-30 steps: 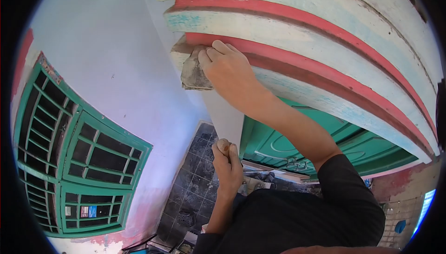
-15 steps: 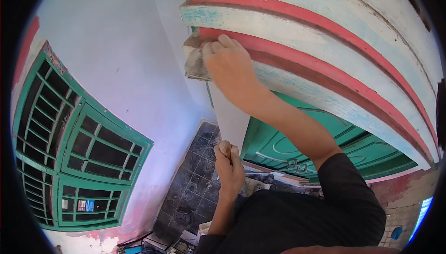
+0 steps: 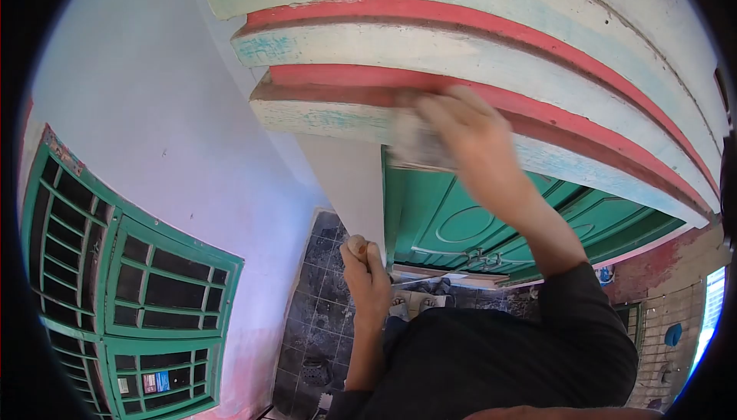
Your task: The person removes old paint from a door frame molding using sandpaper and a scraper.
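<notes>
My right hand (image 3: pixel 480 147) is closed on a dusty grey folded rag (image 3: pixel 418 137), which is blurred by motion. The rag lies over the edge of the lowest white ledge (image 3: pixel 322 118), just below a red band (image 3: pixel 338 76). Lower down, my left hand (image 3: pixel 365 270) is closed in front of the pale wall edge, away from the ledge. A small brownish spot shows between its fingers, but what it grips is hidden.
Green panelled doors (image 3: pixel 453 216) stand under the stepped ledges. A green barred window (image 3: pixel 165 274) is in the wall at left. Far below, dark floor tiles (image 3: pixel 307 305) carry white smears and a dark sandal (image 3: pixel 315 372). My feet show beside the doors.
My right hand has slid the rag rightward along the ledge, away from its left end, which is now uncovered. The view has shifted somewhat; my left hand stays closed low down.
</notes>
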A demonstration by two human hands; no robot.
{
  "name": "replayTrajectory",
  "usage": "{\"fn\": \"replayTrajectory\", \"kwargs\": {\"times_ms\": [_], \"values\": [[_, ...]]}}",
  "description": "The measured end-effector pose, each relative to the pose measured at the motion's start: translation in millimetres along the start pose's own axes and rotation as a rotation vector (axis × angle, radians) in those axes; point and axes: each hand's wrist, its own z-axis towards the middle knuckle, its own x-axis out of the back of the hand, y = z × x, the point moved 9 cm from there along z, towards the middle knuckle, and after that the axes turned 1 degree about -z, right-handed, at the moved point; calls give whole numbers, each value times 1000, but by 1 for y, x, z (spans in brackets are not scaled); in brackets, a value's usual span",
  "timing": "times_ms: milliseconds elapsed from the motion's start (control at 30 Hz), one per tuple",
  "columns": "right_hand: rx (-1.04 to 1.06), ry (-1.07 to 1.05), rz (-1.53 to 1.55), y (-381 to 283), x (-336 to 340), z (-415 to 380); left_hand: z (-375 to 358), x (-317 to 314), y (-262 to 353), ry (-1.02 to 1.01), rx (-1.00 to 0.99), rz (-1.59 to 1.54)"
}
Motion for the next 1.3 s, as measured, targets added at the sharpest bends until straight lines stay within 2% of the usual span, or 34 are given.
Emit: {"fn": "replayTrajectory", "kwargs": {"times_ms": [67,167,233,300,333,400,467,500,533,633,700,800,933,1000,1100,1167,1233,1300], "values": [[-26,29,-77,13,30,-24,-2,14,0,60,-44,19],[11,96,-115,7,30,-18,-4,22,-5,63,-9,-1],[51,108,-35,-7,3,3,-3,17,-6,40,34,9],[75,99,31,-25,-39,33,-2,4,5,1,-8,-21],[151,128,-3,-42,-55,51,-2,-8,11,-29,-41,-55],[191,24,-147,-68,-99,78,-5,-28,15,-100,-25,-68],[192,34,-183,-68,-100,80,-4,-46,16,-164,-15,-85],[213,44,-201,-67,-98,77,-4,-54,14,-190,-12,-93],[193,169,-76,-55,-75,65,-6,-59,13,-210,-6,-102],[110,70,18,-9,-13,12,-7,-58,10,-216,0,-79],[74,104,-44,19,30,-28,-8,-45,1,-199,-11,-30],[-53,35,-102,47,70,-68,-10,-20,-9,-162,6,54],[-63,24,-69,40,70,-54,-8,-10,-5,-169,60,54],[104,192,-99,12,34,-33,-5,-23,-4,-205,3,39],[92,148,-76,4,-6,-5,-1,-50,11,-292,-54,27],[112,213,-41,2,2,-11,-3,-63,14,-353,-50,39],[72,157,-40,23,27,-37,-3,-71,10,-395,2,-10],[9,120,-80,51,61,-69,-4,-67,8,-389,-27,-9]]}}
